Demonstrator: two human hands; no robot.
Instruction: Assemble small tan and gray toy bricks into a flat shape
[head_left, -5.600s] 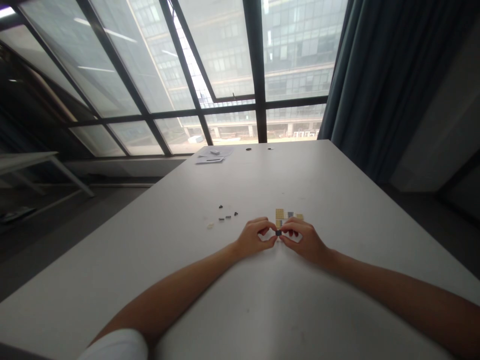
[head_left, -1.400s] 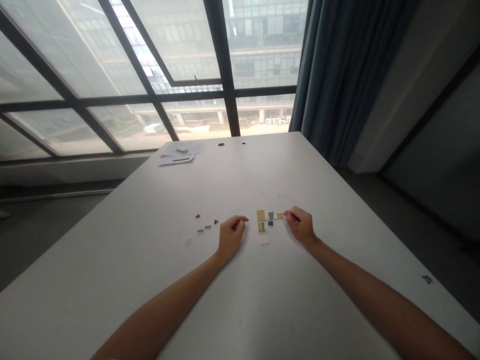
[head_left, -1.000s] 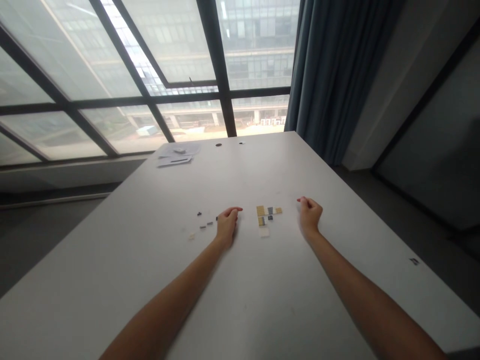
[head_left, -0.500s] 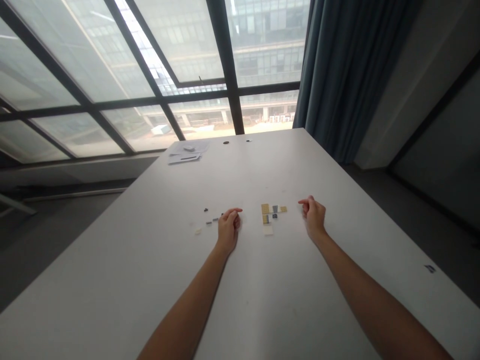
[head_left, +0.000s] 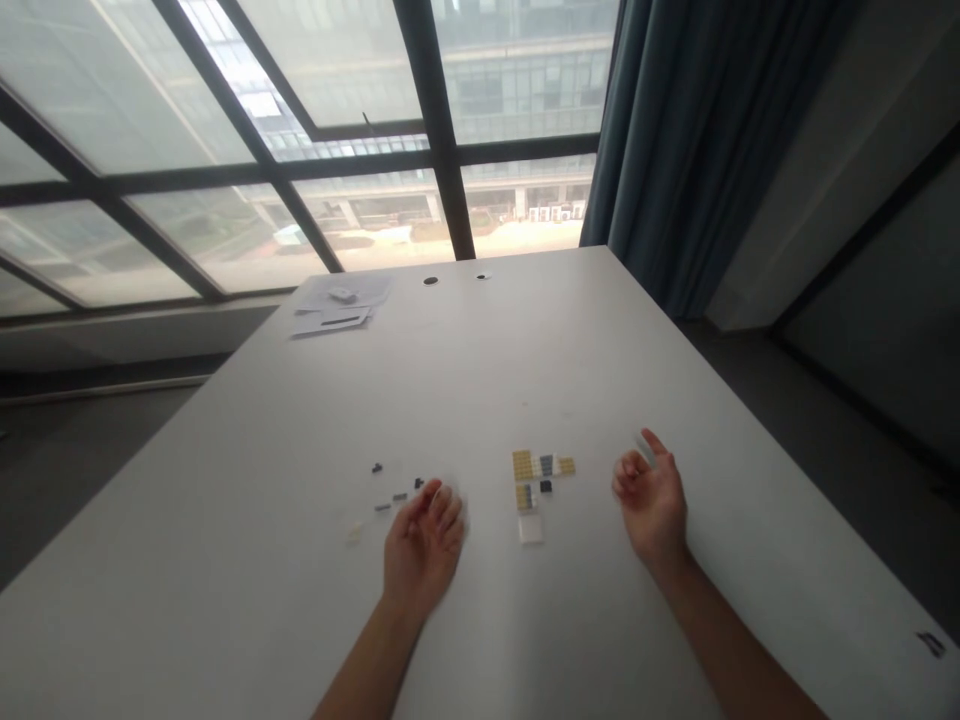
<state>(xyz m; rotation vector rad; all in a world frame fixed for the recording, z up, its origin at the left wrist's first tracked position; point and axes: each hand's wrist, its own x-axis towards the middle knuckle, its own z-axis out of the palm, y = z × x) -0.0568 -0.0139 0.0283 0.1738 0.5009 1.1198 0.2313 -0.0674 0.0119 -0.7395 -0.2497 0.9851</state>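
Note:
My left hand [head_left: 426, 545] is turned palm up over the table, its fingers loosely curled, with no object visible in it. Just beyond and left of it lie a small black piece [head_left: 418, 483] and two thin grey pieces [head_left: 400, 497]. My right hand [head_left: 654, 500] has its forefinger stretched out and the others bent; a pale streak beside the forefinger is too blurred to name. Between the hands are tan, grey and white brick-like pieces in a row [head_left: 522, 464], a smaller tan-and-grey group [head_left: 523, 497], a black piece [head_left: 546, 487] and a pale square plate [head_left: 531, 530].
Another black piece [head_left: 377, 468] and a cream piece [head_left: 355, 533] lie at the left. Papers [head_left: 311, 322] with a white object [head_left: 343, 295] rest at the table's [head_left: 247, 560] far left. Two round spots, a window and a blue curtain [head_left: 660, 150] are at the back.
Both hands have turned more palm up; they appear nearer and farther apart. The view has shifted, so the pieces sit lower in the picture. The laid-out pieces keep their arrangement.

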